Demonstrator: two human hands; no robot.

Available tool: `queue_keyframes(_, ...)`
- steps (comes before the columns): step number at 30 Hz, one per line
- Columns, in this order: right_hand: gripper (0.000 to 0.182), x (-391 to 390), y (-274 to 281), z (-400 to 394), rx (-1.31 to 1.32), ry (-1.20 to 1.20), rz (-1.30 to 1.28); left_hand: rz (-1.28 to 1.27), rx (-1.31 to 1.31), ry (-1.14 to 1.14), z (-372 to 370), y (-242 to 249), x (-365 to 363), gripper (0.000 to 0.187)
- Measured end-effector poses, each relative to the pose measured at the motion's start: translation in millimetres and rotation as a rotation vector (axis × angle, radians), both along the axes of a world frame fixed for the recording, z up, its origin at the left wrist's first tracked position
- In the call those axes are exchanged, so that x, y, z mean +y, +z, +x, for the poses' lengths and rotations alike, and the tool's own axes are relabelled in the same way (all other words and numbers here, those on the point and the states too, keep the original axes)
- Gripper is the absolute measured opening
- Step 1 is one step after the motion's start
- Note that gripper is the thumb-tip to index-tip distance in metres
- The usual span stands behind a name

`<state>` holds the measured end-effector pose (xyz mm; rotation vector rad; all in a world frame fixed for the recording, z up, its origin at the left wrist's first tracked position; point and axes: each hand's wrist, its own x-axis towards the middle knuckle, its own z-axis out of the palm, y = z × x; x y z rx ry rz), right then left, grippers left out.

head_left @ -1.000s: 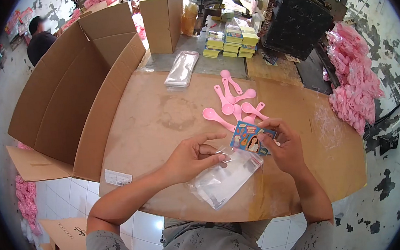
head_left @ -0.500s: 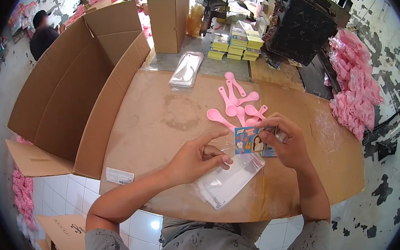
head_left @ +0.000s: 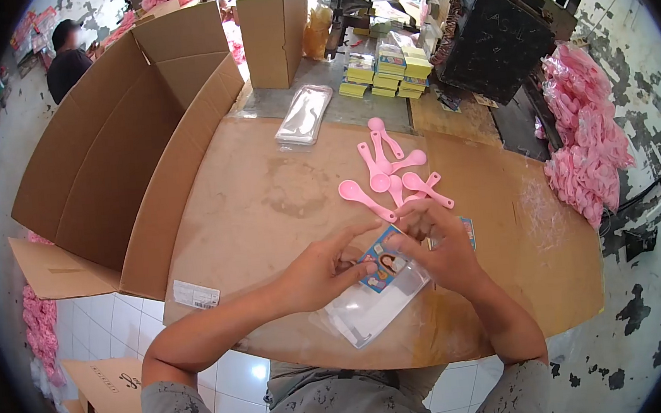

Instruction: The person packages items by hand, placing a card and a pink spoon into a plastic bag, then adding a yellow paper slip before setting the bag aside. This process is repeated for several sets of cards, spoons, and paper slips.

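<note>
Left hand (head_left: 316, 266) pinches the mouth of a clear plastic bag (head_left: 369, 308); right hand (head_left: 435, 249) grips a printed card (head_left: 382, 268) at it, pink spoons (head_left: 390, 174) just beyond

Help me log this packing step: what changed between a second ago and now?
The right hand carried the printed card leftward and down, from beside the pink spoons to the mouth of the clear bag, which the left hand holds open. Another card now shows behind the right hand. Spoons, cardboard box and table stayed put.
</note>
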<state>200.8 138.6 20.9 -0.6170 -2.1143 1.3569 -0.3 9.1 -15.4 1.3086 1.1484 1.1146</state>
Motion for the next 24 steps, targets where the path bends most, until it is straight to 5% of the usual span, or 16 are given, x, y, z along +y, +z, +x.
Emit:
queue_keyframes(1,0.022,0.9,-3.9,-0.2,0.078,-0.07,-0.122,0.001,-0.042,0.037,-0.6,-4.3,1.6,0.061)
queue_keyframes(4,0.02,-1.5,4.0,10.2,-0.18,0.04,0.042,0.036,-0.105,0.08,-1.5,-9.5,3.2,0.059)
queue_keyframes(7,0.018,4.8,-7.5,8.7,-0.059,0.314,0.285,-0.006,-0.046,0.053,-1.8,-4.0,1.5,0.055)
queue_keyframes(10,0.017,45.1,-20.5,14.0,-0.178,0.122,0.323,-0.034,-0.02,0.054,-4.0,-1.7,2.6,0.051)
queue_keyframes(12,0.015,68.6,-21.2,16.1,-0.4,-0.305,0.525,-0.018,-0.073,0.073,-3.9,-5.5,4.0,0.049)
queue_keyframes(15,0.015,95.2,-36.0,26.1,-0.549,-0.343,0.739,0.016,-0.181,0.1,-6.3,-11.3,7.8,0.048)
queue_keyframes(21,0.017,98.7,-33.6,26.9,-0.39,-0.183,0.335,0.033,-0.219,0.148,-8.2,-4.2,7.7,0.047)
queue_keyframes(24,0.016,96.0,-37.1,23.2,-0.433,-0.171,0.396,0.044,-0.215,0.168,-7.8,-3.3,7.6,0.047)
